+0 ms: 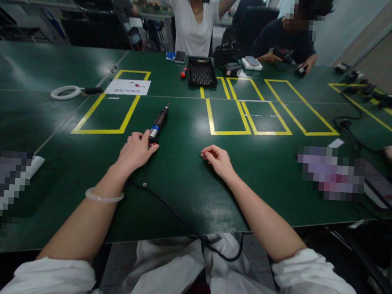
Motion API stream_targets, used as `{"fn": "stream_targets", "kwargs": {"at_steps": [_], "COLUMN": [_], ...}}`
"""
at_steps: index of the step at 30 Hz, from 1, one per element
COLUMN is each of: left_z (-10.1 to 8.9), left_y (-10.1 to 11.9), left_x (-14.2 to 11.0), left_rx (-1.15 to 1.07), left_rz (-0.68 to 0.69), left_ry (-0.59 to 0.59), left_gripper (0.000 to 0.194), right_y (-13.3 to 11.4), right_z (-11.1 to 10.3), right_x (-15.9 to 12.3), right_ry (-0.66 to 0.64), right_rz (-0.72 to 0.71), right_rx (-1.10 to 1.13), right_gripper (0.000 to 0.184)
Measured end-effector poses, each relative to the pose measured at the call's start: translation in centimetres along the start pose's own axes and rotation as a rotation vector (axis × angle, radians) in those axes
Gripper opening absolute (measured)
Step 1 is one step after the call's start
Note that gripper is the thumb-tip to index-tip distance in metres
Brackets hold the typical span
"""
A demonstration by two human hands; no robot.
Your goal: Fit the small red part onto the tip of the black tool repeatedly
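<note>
A black electric screwdriver [159, 123] with a blue band lies on the green table [180, 177], its tip pointing away from me. My left hand [135, 151] rests on its near end, fingers curled around the butt where a black cable [174, 215] leaves it. My right hand [217, 160] lies on the table to the right, fingers loosely curled, holding nothing. A pale bangle sits on my left wrist.
Yellow tape outlines [248, 110] mark boxes on the table. A black screw tray [202, 72], a white sheet [128, 87] and a white tape ring [65, 92] lie farther off. Two people sit across the table. Cables [352, 126] trail at right.
</note>
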State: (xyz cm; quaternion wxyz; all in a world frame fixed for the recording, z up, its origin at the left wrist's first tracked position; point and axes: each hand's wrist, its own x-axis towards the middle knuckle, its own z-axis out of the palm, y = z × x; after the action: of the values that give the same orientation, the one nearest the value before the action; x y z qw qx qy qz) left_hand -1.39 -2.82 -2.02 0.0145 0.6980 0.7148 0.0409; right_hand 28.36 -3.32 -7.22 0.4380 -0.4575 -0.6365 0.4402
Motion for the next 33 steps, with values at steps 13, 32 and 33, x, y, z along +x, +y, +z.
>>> {"fn": "stream_targets", "kwargs": {"at_steps": [13, 32, 33], "left_z": [-1.2, -1.2, -1.2], "left_y": [-13.9, -11.5, -11.4], "left_x": [3.2, 0.9, 0.9], "left_rx": [0.023, -0.042, -0.053], "left_rz": [-0.414, -0.484, -0.502], "left_ry": [-0.063, 0.232, 0.23], "left_gripper": [0.061, 0.048, 0.046], "right_y": [-0.1, -0.6, -0.6], "right_z": [0.2, 0.1, 0.1], "right_x": [0.0, -0.2, -0.2], "right_ry": [-0.079, -0.114, -0.113], "right_rz": [-0.037, -0.045, -0.044], "right_rx": [-0.012, -0.045, -0.045], "right_gripper": [0.014, 0.015, 0.015]}}
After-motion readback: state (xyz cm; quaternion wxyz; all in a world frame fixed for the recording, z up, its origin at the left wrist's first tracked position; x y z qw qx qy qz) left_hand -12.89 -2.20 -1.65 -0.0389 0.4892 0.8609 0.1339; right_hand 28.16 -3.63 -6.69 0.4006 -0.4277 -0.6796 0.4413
